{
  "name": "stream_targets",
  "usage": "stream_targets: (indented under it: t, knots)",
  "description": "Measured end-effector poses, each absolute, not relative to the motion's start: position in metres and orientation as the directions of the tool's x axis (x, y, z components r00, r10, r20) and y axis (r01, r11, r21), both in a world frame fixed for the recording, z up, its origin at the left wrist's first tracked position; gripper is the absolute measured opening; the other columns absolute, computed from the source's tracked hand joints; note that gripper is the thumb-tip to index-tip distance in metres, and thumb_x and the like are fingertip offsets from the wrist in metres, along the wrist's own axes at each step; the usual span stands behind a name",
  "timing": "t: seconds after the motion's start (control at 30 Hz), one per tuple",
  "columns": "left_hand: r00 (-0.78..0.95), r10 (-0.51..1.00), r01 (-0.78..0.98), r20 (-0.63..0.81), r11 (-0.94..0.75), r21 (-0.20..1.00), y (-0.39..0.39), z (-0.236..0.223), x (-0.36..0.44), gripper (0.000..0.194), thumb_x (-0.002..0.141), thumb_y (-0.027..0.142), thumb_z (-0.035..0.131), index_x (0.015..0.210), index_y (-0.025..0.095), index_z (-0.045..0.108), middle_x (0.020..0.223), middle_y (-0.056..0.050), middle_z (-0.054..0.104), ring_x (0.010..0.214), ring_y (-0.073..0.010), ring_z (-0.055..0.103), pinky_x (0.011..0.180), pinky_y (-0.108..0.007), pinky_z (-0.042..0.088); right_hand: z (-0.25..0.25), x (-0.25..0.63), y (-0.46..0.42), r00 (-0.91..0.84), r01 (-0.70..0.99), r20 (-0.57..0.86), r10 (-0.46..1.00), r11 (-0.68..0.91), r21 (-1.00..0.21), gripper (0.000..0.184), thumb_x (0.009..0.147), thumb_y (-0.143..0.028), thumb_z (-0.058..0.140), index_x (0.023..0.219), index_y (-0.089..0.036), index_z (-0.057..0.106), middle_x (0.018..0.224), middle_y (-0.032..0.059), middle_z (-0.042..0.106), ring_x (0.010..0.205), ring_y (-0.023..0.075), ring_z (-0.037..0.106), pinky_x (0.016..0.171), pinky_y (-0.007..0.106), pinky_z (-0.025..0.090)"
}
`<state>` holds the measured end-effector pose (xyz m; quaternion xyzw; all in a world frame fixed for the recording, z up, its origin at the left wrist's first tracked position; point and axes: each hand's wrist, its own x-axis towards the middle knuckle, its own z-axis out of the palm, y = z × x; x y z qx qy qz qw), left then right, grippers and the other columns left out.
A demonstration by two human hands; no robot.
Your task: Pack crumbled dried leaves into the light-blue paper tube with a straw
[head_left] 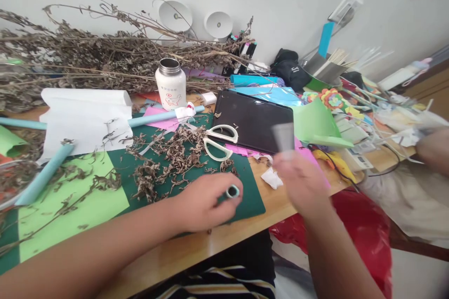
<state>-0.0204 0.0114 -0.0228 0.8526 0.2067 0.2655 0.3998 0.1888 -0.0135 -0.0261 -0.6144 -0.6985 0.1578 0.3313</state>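
My left hand (pixel 206 201) is closed around a light blue tube (pixel 233 191), whose open end faces me. It rests by the front of the green cutting mat (pixel 250 196). Raised over the table's edge, my right hand (pixel 301 177) pinches a greyish, see-through strip (pixel 285 138), smeared by motion. Beyond my left hand lies a heap of dry, crumbled leaves (pixel 175 156). Cream-handled scissors (pixel 224 143) lie with their blades among the leaves. A crumpled white tissue (pixel 271 178) is between my two hands.
Bundles of dried stems (pixel 115 51) lie along the wall. An uncapped white bottle (pixel 171 86) stands beside a black tablet-like panel (pixel 256 119). White paper (pixel 87 121) and a blue roll (pixel 49 173) lie left. A red plastic bag (pixel 361 229) hangs below; another person's hand (pixel 435 149) is right.
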Motion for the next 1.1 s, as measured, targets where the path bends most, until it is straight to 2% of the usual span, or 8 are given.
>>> stream_targets:
  t: [0.1,0.2,0.37,0.43,0.53,0.8,0.97,1.1]
  knots:
    - [0.577,0.709,0.085,0.405,-0.546,0.834,0.022,-0.016,-0.031,0.01,0.074,0.011,0.036,0.068,0.016,0.043,0.063,0.0,0.048,0.057,-0.0096,0.045,0.056,-0.02,0.039,-0.033,0.181,-0.006,-0.038,0.905,0.17,0.985,0.106,-0.413,0.024,0.081,-0.029,0.04,0.092,-0.019,0.059,0.082,0.0072,0.059,0.078,0.0211,0.052,0.067,0.034,0.039]
    - [0.547,0.736,0.245,0.398,-0.596,0.765,0.032,-0.015,-0.037,0.008,0.073,0.016,0.04,0.065,0.016,0.042,0.056,0.002,0.045,0.051,-0.0093,0.042,0.05,-0.02,0.036,-0.049,0.18,-0.006,0.016,0.961,0.157,0.988,0.028,-0.275,0.03,0.081,-0.025,0.036,0.103,-0.018,0.055,0.089,0.0118,0.057,0.083,0.025,0.049,0.07,0.039,0.036]
    - [0.651,0.714,0.623,0.259,-0.697,0.355,0.039,-0.022,-0.036,0.024,0.079,0.033,0.039,0.066,0.017,0.05,0.056,-0.001,0.053,0.052,-0.0153,0.051,0.046,-0.023,0.032,-0.055,0.173,-0.012,0.074,0.992,0.28,0.957,-0.042,-0.118,0.035,0.081,-0.025,0.037,0.114,-0.022,0.047,0.112,0.0125,0.047,0.098,0.0297,0.04,0.08,0.047,0.025]
    - [0.679,0.71,0.677,0.188,-0.704,0.213,0.041,-0.025,-0.035,0.027,0.081,0.035,0.037,0.067,0.018,0.053,0.058,-0.002,0.056,0.055,-0.0178,0.054,0.046,-0.024,0.032,-0.051,0.163,-0.012,-0.005,0.995,0.303,0.953,0.034,-0.092,0.028,0.08,-0.029,0.04,0.105,-0.024,0.053,0.108,0.0087,0.05,0.096,0.0266,0.041,0.081,0.044,0.025]
    - [0.683,0.719,0.704,0.129,-0.695,0.144,0.043,-0.029,-0.034,0.025,0.082,0.034,0.037,0.073,0.02,0.056,0.063,-0.001,0.059,0.061,-0.0195,0.057,0.048,-0.025,0.034,-0.048,0.145,-0.005,-0.089,0.983,0.261,0.961,0.128,-0.135,0.019,0.078,-0.034,0.046,0.084,-0.023,0.059,0.093,0.006,0.055,0.087,0.0243,0.043,0.076,0.042,0.026]
    - [0.63,0.776,0.757,-0.021,-0.608,0.239,0.043,-0.027,-0.032,0.027,0.081,0.039,0.039,0.086,0.021,0.058,0.076,-0.004,0.063,0.069,-0.0226,0.059,0.054,-0.028,0.041,-0.052,0.134,0.006,-0.075,0.941,0.288,0.955,0.163,-0.298,0.006,0.072,-0.024,0.052,0.07,-0.022,0.058,0.096,0.0047,0.053,0.087,0.0239,0.044,0.072,0.04,0.026]
    - [0.656,0.754,0.621,0.019,-0.554,0.555,0.043,-0.027,-0.033,0.028,0.078,0.038,0.046,0.098,0.02,0.054,0.089,-0.002,0.062,0.079,-0.0197,0.057,0.064,-0.027,0.042,-0.036,0.135,-0.002,-0.101,0.855,0.325,0.94,0.249,-0.456,0.007,0.076,-0.022,0.048,0.074,-0.021,0.054,0.084,0.0028,0.057,0.083,0.019,0.049,0.074,0.037,0.03]
    - [0.601,0.795,0.51,0.082,-0.46,0.727,0.043,-0.025,-0.034,0.014,0.075,0.025,0.049,0.086,0.02,0.055,0.082,0.002,0.06,0.073,-0.0142,0.055,0.062,-0.022,0.041,-0.027,0.132,-0.007,-0.118,0.762,0.322,0.94,0.293,-0.578,0.007,0.077,-0.024,0.046,0.074,-0.02,0.052,0.071,0.0005,0.057,0.071,0.0153,0.051,0.069,0.032,0.036]
